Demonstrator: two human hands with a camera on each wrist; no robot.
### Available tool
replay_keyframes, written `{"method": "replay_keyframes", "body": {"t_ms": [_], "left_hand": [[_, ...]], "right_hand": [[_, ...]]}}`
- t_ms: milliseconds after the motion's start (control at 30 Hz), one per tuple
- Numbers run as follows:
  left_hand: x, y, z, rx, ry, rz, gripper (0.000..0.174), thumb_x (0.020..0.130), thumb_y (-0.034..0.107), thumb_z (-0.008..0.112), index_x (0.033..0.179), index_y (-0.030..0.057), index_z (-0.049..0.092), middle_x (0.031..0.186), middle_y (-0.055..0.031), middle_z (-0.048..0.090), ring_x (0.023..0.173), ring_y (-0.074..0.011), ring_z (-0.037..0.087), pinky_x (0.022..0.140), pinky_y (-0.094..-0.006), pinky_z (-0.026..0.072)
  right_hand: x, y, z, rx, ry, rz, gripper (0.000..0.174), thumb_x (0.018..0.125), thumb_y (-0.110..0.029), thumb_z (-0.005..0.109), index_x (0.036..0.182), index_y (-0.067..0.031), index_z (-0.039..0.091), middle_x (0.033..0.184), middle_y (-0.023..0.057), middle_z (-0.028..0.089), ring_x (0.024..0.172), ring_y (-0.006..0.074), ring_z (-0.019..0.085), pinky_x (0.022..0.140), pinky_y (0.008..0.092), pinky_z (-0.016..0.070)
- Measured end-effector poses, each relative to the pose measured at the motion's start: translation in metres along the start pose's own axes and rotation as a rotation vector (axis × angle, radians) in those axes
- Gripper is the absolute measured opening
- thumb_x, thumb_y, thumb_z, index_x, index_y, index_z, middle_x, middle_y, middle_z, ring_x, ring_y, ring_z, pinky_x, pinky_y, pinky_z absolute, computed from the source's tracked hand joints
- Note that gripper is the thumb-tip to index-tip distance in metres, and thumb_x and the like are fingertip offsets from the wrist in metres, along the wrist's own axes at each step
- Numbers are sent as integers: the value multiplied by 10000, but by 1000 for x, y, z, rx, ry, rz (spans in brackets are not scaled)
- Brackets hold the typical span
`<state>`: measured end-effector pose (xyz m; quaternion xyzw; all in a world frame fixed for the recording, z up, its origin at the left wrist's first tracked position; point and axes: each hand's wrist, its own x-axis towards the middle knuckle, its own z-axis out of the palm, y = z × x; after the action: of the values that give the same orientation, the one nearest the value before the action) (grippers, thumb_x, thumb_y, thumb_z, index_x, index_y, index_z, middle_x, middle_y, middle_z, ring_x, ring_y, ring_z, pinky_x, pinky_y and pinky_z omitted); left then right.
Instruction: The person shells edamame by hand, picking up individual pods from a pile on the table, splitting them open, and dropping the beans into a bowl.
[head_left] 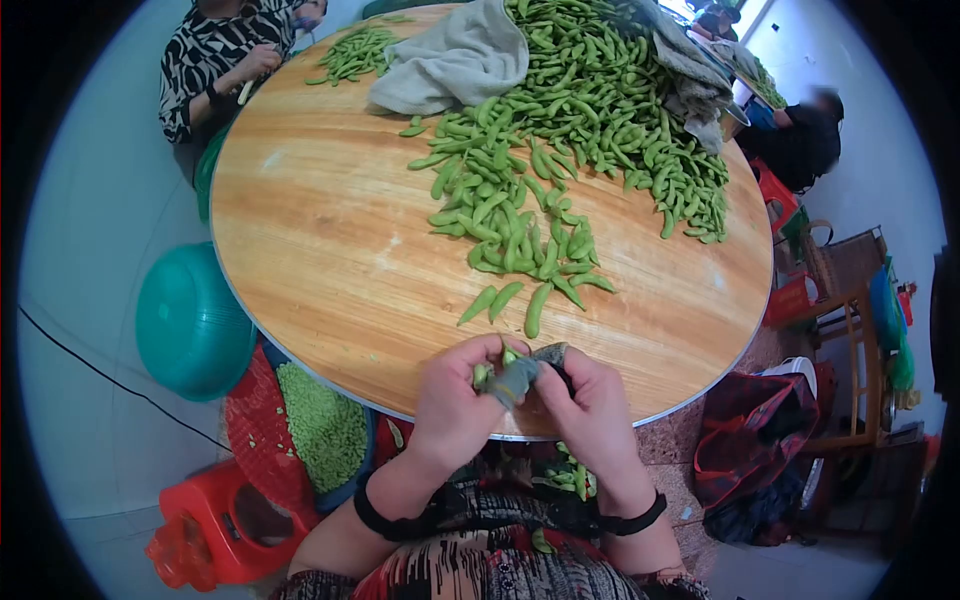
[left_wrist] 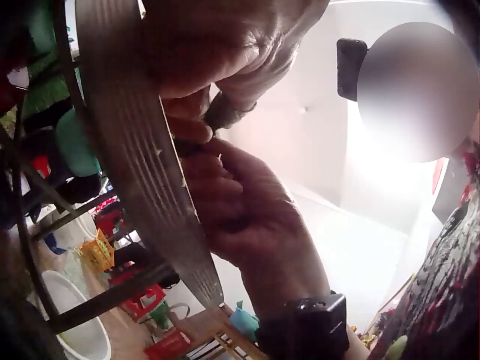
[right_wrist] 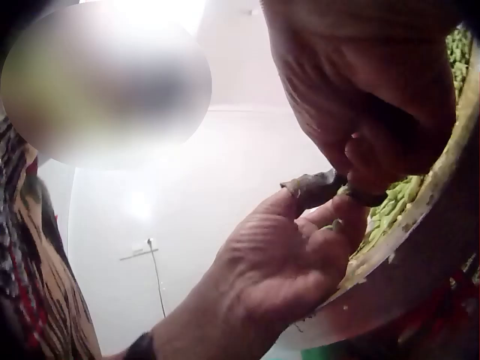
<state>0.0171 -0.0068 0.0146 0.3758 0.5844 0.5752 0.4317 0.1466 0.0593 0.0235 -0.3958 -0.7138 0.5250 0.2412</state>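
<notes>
Both hands meet just above the near table edge. The left hand (head_left: 447, 405) holds a green soybean pod (head_left: 510, 356) in curled fingers, and a grey cover (head_left: 515, 381) wraps its thumb. Against it, the right hand (head_left: 597, 405) pinches at the same pod with thumb and fingers; a dark cover shows on one of its fingers. In the right wrist view, a bit of green (right_wrist: 335, 224) sits in the left hand's fingers, and the fingertips come together at a pod end. Loose soybean pods (head_left: 535, 308) lie right beyond the hands.
A large pod heap (head_left: 600, 110) covers the far side of the round wooden table (head_left: 320, 260), with a grey cloth (head_left: 455, 60) on it. Shelled beans (head_left: 322, 425) fill a basin at lower left, near a teal basin (head_left: 190, 320) and red stool (head_left: 235, 520). Other people sit around.
</notes>
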Motion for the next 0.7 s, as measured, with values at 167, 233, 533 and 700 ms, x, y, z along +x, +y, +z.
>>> {"method": "replay_keyframes", "body": {"t_ms": [167, 233, 533, 700], "left_hand": [[2, 0, -1, -577, 91, -120, 202, 865, 27, 493, 1044, 1, 584, 782, 25, 552, 587, -3, 423, 455, -124, 273], [1, 0, -5, -629, 103, -90, 206, 859, 9, 484, 1037, 1, 588, 787, 25, 553, 586, -2, 418, 452, -124, 276], [1, -11, -9, -467, 161, 165, 230, 835, -42, 450, 988, 3, 616, 835, 14, 553, 612, -9, 424, 457, -130, 288], [1, -3, -14, -394, 97, 38, 365, 785, -83, 439, 1102, 16, 589, 846, -3, 545, 663, -60, 471, 573, -181, 385]], "right_hand": [[3, -30, 21, -449, 200, -300, 148, 825, -83, 568, 726, -6, 490, 621, 191, 550, 572, 368, 560, 494, 409, 438], [6, -30, 23, -389, 156, -307, 170, 824, -88, 574, 714, -2, 477, 589, 189, 533, 541, 356, 560, 475, 403, 428], [6, -28, 18, -374, 23, -248, 176, 823, -107, 596, 723, 9, 510, 573, 196, 520, 517, 350, 549, 456, 379, 404], [16, -39, 18, -231, 192, -290, 134, 843, -114, 586, 839, 19, 576, 598, 175, 557, 497, 286, 553, 468, 344, 411]]}}
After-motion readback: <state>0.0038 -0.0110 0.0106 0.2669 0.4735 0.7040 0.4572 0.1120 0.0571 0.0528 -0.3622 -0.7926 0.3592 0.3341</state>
